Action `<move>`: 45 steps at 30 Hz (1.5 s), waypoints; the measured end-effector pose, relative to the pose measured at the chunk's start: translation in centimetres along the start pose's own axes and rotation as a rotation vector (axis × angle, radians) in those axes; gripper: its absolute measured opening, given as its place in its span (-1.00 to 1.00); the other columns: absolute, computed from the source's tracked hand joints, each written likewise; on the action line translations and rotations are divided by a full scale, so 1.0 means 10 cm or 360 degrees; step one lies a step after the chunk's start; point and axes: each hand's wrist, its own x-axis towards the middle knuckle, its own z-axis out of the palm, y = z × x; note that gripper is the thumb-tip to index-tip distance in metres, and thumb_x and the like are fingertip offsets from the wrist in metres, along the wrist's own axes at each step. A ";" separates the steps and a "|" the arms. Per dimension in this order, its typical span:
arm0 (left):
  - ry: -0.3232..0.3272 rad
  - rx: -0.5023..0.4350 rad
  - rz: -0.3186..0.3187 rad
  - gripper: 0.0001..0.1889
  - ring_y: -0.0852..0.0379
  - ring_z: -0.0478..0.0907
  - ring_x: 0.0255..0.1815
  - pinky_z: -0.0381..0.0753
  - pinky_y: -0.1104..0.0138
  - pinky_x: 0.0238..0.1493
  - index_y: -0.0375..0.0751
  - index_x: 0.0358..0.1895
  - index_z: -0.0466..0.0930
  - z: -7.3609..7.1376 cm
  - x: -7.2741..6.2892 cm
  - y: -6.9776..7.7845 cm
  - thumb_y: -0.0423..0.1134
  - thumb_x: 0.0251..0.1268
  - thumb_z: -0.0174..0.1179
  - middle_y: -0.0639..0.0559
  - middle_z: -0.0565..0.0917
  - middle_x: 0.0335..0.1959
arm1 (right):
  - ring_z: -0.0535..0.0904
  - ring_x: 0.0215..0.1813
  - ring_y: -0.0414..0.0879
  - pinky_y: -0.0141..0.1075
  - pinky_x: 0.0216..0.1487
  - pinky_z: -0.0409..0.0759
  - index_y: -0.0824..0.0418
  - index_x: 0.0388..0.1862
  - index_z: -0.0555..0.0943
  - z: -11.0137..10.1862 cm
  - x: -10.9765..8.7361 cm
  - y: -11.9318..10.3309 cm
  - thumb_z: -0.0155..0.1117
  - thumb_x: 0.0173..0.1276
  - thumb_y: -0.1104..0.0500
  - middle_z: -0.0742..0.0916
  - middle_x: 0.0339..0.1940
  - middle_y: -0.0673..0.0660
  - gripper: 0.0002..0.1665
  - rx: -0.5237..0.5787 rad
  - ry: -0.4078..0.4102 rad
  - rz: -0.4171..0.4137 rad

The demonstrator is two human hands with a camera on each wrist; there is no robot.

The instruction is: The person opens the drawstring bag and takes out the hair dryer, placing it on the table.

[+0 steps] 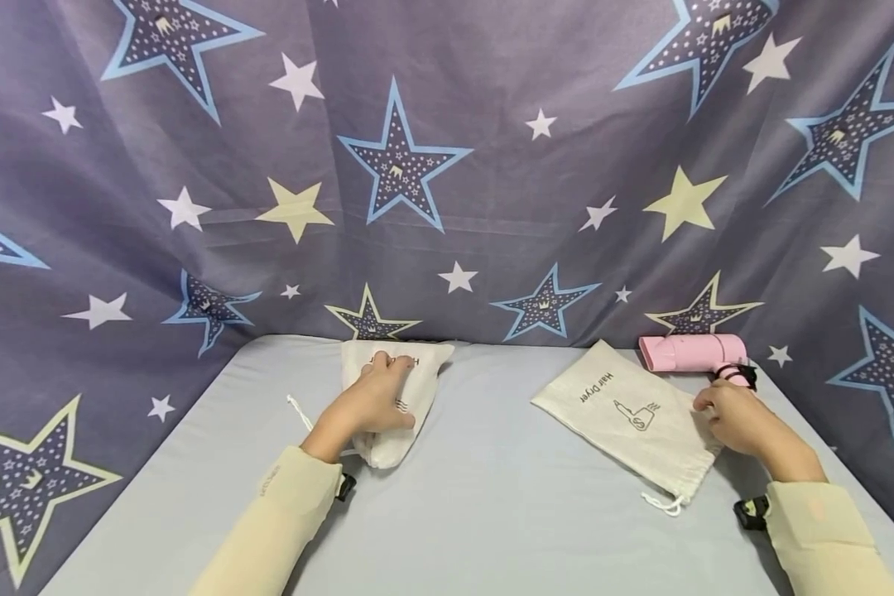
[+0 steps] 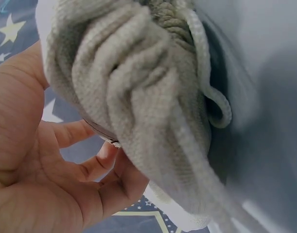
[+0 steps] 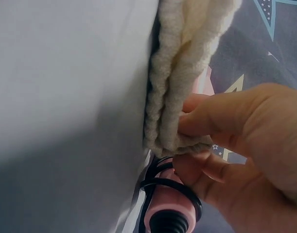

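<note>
The flat cloth pouch (image 1: 626, 414) printed "Hair Dryer" lies on the pale surface (image 1: 507, 513) to my right, where my right hand (image 1: 748, 422) pinches its edge between thumb and fingers, its white drawstring (image 1: 665, 503) loose at the near corner. Just beyond that hand, the pink hair dryer (image 1: 689, 353) lies beside the pouch with a black cord (image 3: 170, 181) looped round its handle. Off to the left, my left hand (image 1: 372, 397) bends its fingers and thumb round a second, fuller pouch (image 1: 387, 449), gripping it from above.
</note>
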 end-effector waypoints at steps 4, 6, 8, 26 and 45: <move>-0.0015 0.0013 -0.0003 -0.03 -0.19 0.41 -0.02 0.56 -0.03 -0.02 -0.27 0.44 0.31 0.01 0.05 0.03 -0.19 -0.21 0.50 -0.32 0.37 0.10 | 0.62 -0.26 0.17 0.13 -0.17 0.61 0.43 -0.29 0.68 -0.02 0.00 0.01 0.24 -0.10 0.54 0.65 -0.36 0.21 -0.69 0.0005 -0.0010 0.0000; -0.0020 0.0008 0.0012 -0.04 -0.20 0.41 -0.02 0.56 -0.04 -0.01 -0.28 0.43 0.31 0.02 0.08 0.04 -0.20 -0.21 0.50 -0.33 0.38 0.10 | 0.62 -0.25 0.19 0.14 -0.16 0.61 0.44 -0.28 0.69 -0.02 0.00 0.02 0.25 -0.10 0.53 0.65 -0.36 0.22 -0.69 0.0003 -0.0015 0.0007; -0.0032 0.0012 0.0022 -0.04 -0.19 0.41 -0.01 0.55 -0.03 0.02 -0.28 0.43 0.31 0.03 0.11 0.06 -0.18 -0.19 0.50 -0.32 0.37 0.09 | 0.63 -0.24 0.20 0.14 -0.16 0.61 0.44 -0.29 0.69 -0.02 0.00 0.02 0.25 -0.10 0.53 0.65 -0.36 0.22 -0.69 0.0002 -0.0019 0.0012; -0.0074 0.0034 0.0056 -0.03 -0.20 0.42 0.00 0.53 -0.01 0.07 -0.29 0.42 0.31 0.13 0.32 0.33 -0.15 -0.17 0.55 -0.32 0.38 0.09 | 0.65 -0.19 0.27 0.17 -0.11 0.60 0.46 -0.28 0.67 -0.02 0.03 0.00 0.26 -0.11 0.56 0.68 -0.34 0.26 -0.68 0.0001 0.0053 -0.0042; -0.0131 0.0088 0.0073 -0.03 -0.21 0.41 0.05 0.54 -0.01 0.08 -0.30 0.43 0.30 0.23 0.48 0.59 -0.15 -0.12 0.58 -0.32 0.38 0.12 | 0.62 -0.20 0.23 0.11 -0.11 0.61 0.46 -0.26 0.64 0.01 0.00 -0.02 0.39 0.10 0.50 0.64 -0.29 0.28 -0.81 0.0025 0.0143 -0.0097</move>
